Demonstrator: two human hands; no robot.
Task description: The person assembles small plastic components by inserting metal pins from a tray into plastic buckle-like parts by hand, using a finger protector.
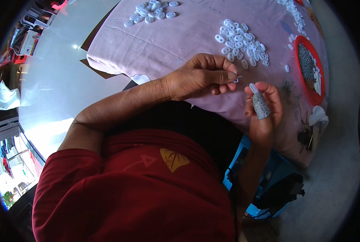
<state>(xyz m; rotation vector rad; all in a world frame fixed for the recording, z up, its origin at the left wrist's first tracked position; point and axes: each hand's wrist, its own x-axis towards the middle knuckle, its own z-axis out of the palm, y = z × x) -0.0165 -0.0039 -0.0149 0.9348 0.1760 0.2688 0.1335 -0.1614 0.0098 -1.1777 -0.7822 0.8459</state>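
Over the near edge of the cloth-covered table, my left hand [204, 76] pinches a small white piece [236, 80] between thumb and fingers. A thin bit like a pin or screw sticks out of it. Close by on the right, my right hand [270, 103] is curled with a white oval plastic piece [253, 88] held at its fingertips. A grey speckled sleeve [261, 107] seems to cover that hand's thumb. Beyond both hands lies a heap of similar white oval pieces [240, 42], several showing holes. The two held pieces are apart.
A second heap of white ovals [149, 12] lies far left on the pink tablecloth [188, 32]. At the right, a red tray [323, 90] holds small grey metal bits and white pieces. Loose metal bits [289, 86] lie beside it. A blue chair [238, 155] stands under me.
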